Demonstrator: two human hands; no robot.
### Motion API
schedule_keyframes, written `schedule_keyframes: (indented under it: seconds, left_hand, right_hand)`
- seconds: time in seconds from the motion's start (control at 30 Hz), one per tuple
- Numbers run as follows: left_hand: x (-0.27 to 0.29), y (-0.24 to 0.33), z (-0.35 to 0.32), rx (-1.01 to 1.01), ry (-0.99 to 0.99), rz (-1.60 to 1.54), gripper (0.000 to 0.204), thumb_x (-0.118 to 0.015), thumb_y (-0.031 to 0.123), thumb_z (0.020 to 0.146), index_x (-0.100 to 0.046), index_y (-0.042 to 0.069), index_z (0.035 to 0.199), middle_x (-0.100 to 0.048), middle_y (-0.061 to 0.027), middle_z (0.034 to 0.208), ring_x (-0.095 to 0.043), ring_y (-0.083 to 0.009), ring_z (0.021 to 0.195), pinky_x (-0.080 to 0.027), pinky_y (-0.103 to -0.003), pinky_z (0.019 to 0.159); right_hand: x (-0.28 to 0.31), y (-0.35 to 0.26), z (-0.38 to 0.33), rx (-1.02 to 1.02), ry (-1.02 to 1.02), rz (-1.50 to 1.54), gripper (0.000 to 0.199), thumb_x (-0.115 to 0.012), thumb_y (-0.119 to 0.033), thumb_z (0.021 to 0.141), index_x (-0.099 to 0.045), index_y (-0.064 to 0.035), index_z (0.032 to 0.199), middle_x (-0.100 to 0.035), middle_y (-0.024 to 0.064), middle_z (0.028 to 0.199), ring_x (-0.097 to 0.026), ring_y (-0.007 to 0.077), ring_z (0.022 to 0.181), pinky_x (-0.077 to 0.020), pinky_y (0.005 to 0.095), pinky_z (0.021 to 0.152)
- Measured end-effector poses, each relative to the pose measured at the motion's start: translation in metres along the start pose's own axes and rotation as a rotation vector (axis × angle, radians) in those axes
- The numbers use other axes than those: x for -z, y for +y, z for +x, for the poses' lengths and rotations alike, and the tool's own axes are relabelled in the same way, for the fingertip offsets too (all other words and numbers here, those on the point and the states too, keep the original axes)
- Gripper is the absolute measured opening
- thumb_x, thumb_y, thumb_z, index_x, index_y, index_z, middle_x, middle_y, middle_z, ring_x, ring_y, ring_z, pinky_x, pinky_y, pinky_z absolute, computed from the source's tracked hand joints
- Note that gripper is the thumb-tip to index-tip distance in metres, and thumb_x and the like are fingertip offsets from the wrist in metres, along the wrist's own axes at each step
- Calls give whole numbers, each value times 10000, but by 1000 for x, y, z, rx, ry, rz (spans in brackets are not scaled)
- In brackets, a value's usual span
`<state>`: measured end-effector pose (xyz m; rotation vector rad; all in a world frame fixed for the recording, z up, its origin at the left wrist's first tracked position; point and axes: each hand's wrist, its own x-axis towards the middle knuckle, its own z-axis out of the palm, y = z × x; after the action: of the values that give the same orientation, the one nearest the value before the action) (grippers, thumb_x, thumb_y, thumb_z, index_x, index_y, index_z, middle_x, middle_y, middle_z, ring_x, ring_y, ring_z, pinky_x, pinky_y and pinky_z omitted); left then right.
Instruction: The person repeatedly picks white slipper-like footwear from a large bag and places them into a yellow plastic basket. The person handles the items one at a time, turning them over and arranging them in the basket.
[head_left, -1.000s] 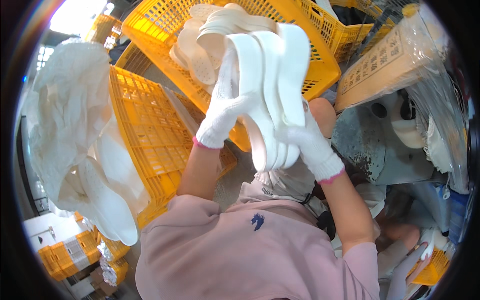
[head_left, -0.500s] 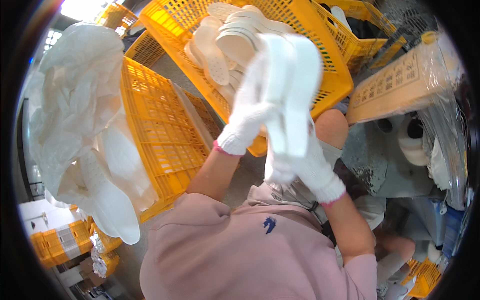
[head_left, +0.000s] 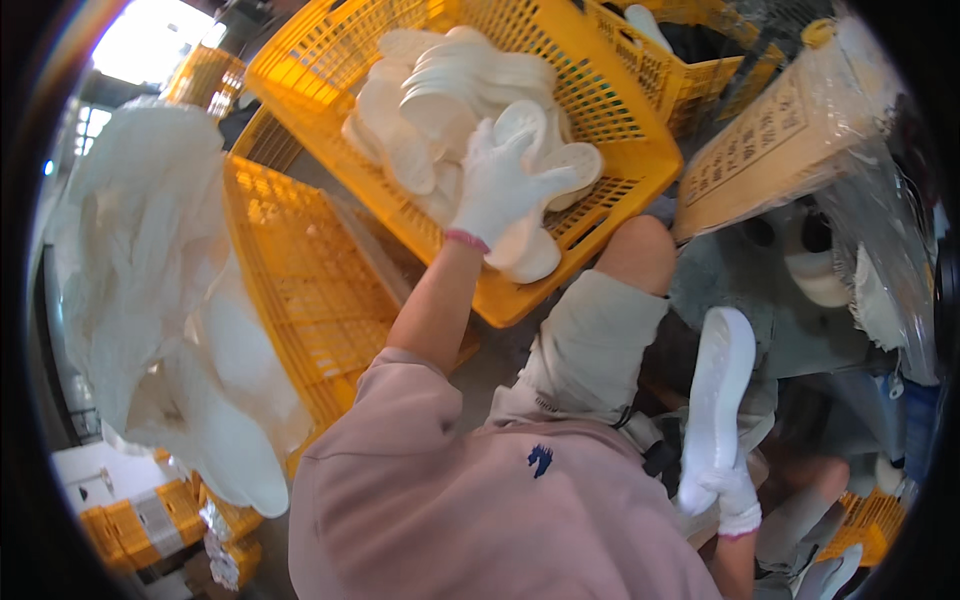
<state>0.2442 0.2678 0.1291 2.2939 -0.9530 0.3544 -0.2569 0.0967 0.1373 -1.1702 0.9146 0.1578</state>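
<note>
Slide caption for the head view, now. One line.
Gloved left hand spread over white soles in a yellow crate, right hand holding another sole off to the side.

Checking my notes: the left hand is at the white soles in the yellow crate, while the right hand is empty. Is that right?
The right hand isn't empty: the head view shows it holding a white sole. The left hand is at the white soles in the yellow crate.

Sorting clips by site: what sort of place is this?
Probably a shoe-parts workshop or factory: white sole-shaped pieces heaped in a yellow crate, another yellow crate at left, and a big translucent bag.
</note>
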Motion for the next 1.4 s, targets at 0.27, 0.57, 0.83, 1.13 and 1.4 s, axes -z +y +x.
schedule_keyframes:
  seconds: [0.27,0.57,0.83,1.13,1.4]
  left_hand:
    - [-119,224,-126,615,-1227,-1597,498,-820,208,940,-662,-44,1340,-748,-114,1131,-719,-217,1056,-578,-369,953]
    - [-184,364,-124,1001,-966,-1648,373,-760,167,996,-672,-2,1317,-719,-58,1180,-693,-192,1057,-551,-320,954]
    - [-301,367,-63,1027,-1022,-1838,340,-576,214,1076,-638,39,1361,-706,-126,1291,-650,-283,1240,-528,-407,1070]
    - [-276,241,-6,362,-1007,-709,656,-761,381,971,-587,13,1485,-705,-126,1356,-686,-259,1194,-567,-401,1014]
    - [-201,235,-30,-68,-1153,-913,518,-728,243,995,-610,-63,1397,-739,-106,1175,-676,-179,1080,-538,-346,952]
  right_hand:
    - [-41,85,-8,310,541,952,534,-657,-216,985,-539,38,1439,-638,164,1335,-634,280,1203,-535,437,999]
    - [-33,-45,-35,714,1172,-246,474,-646,-113,1028,-506,93,1432,-661,224,1250,-687,303,987,-573,391,852]
    - [63,-76,59,759,1193,-604,300,-651,-146,988,-638,61,1203,-682,275,1133,-695,483,889,-570,489,772]
    - [109,-98,117,887,1106,-1107,404,-895,-234,617,-646,-55,880,-650,184,942,-669,401,865,-550,525,726]
    - [118,-127,136,485,931,-414,466,-560,-391,937,-725,44,930,-723,319,939,-681,517,965,-546,547,847]
